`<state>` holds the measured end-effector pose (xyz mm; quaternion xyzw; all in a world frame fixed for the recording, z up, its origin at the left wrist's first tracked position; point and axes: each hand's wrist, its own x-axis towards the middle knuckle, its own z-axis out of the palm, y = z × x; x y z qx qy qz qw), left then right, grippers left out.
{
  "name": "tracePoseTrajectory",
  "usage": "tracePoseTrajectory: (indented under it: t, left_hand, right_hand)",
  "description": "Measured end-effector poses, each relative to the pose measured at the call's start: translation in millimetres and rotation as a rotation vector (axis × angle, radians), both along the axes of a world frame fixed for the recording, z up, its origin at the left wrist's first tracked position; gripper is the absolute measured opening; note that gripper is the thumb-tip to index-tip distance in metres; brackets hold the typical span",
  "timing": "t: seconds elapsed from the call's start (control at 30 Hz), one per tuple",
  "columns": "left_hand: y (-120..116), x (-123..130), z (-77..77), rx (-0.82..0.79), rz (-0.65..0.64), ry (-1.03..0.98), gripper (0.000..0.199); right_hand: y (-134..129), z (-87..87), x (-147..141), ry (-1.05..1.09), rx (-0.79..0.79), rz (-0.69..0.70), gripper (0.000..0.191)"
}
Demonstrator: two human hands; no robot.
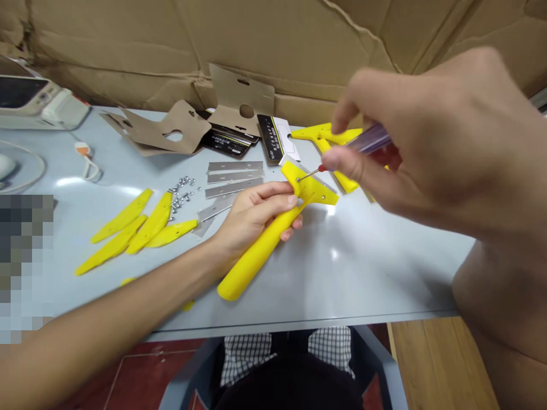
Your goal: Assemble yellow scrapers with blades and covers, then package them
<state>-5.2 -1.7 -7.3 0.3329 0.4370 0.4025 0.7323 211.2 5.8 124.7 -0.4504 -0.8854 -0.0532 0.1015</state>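
Note:
My left hand (260,212) is wrapped round the neck of a yellow scraper (260,253), whose handle slants down toward me. A metal blade shows along the far edge of its head, and two screws sit in the head. My right hand (419,131) grips a screwdriver (370,139) with a clear purple and red handle. The screwdriver's tip meets the left screw (298,180). Beyond it, more yellow scrapers (325,149) lie partly hidden by my right hand. Left of my left hand are several flat blades (235,176) and a scatter of small screws (182,191).
Several yellow plastic plates (122,216) lie on the left of the pale table (363,273). Folded cardboard packaging (171,128) and black printed cards (270,139) stand behind. A white device (38,97) and a cable (88,162) are at far left. Cardboard (273,51) lines the back.

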Motion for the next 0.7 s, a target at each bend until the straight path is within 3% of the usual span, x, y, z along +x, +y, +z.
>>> tracePoseTrajectory:
  t: [0.07,0.13,0.23,0.37,0.53,0.7]
  left_hand:
    - [-0.1,-0.1,-0.5,-0.002,0.004,-0.002,0.020]
    - [-0.1,0.1,-1.2,0.006,0.009,-0.009,0.020]
    - [0.0,0.4,-2.0,0.021,0.016,-0.015,0.021]
    - [0.1,0.0,-1.4,0.008,0.002,0.009,0.021]
    - [-0.5,-0.9,-1.3,0.007,-0.010,0.001,0.022]
    - [-0.8,0.8,0.4,-0.004,0.001,0.003,0.020]
  right_hand:
    - [1.4,-1.5,4.9,0.020,-0.047,0.116,0.040]
    - [2.0,-1.4,6.5,0.003,-0.026,0.175,0.033]
    - [0.7,1.0,1.1,-0.033,0.062,0.106,0.015]
    - [-0.3,0.7,-2.9,-0.060,0.048,-0.056,0.032]
    - [1.5,-3.0,9.5,0.003,-0.046,0.096,0.040]
    - [-0.6,-2.1,7.0,-0.036,0.068,0.075,0.021]
